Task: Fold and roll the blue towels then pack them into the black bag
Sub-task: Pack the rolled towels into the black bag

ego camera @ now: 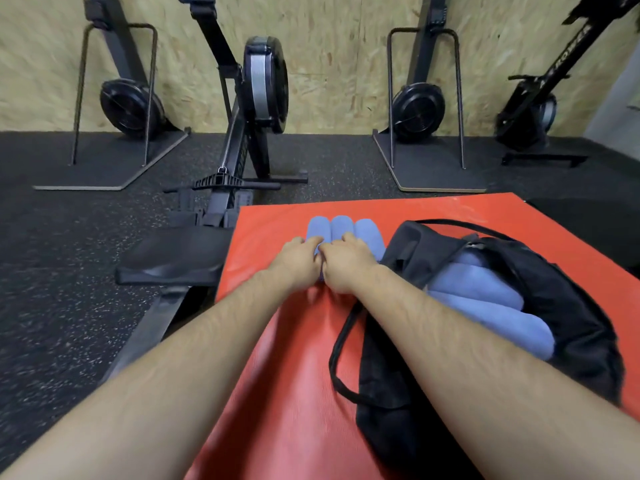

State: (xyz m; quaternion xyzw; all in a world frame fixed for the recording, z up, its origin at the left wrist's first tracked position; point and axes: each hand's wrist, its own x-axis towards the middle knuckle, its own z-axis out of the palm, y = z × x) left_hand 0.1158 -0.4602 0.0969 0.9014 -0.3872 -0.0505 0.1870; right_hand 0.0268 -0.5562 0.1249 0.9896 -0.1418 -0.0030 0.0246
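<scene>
Three rolled blue towels [341,228] lie side by side on the red mat [277,393], their far ends showing past my hands. My left hand [300,259] lies over the near end of the left roll, fingers curled onto it. My right hand [348,265] covers the near ends of the middle and right rolls, fingers bent over them. The two hands touch at the thumbs. To the right lies the black bag [568,327], its mouth open, with several rolled blue towels [485,299] packed inside.
A black strap [341,344] of the bag loops over the mat beside my right forearm. A rowing machine [239,161] with its seat [173,261] stands just left of the mat. More gym machines [420,109] stand against the wooden wall on the dark rubber floor.
</scene>
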